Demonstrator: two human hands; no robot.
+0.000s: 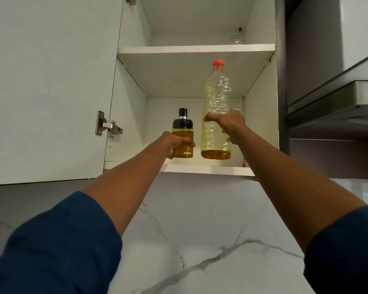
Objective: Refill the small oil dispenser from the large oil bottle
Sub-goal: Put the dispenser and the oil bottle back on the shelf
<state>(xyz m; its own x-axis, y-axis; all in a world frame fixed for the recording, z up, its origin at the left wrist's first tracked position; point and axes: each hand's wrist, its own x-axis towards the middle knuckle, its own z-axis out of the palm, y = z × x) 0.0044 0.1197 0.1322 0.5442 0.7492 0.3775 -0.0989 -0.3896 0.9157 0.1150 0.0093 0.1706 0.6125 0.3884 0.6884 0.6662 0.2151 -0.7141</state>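
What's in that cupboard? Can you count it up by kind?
Oil bottle: 1
Oil dispenser: 1
Small clear object: 1
Total: 3

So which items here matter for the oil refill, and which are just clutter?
Job: small glass oil dispenser with black cap, gripped by left hand; large clear plastic oil bottle with red cap, gripped by right hand.
Lying about: small clear object on upper shelf; metal door hinge; steel hood.
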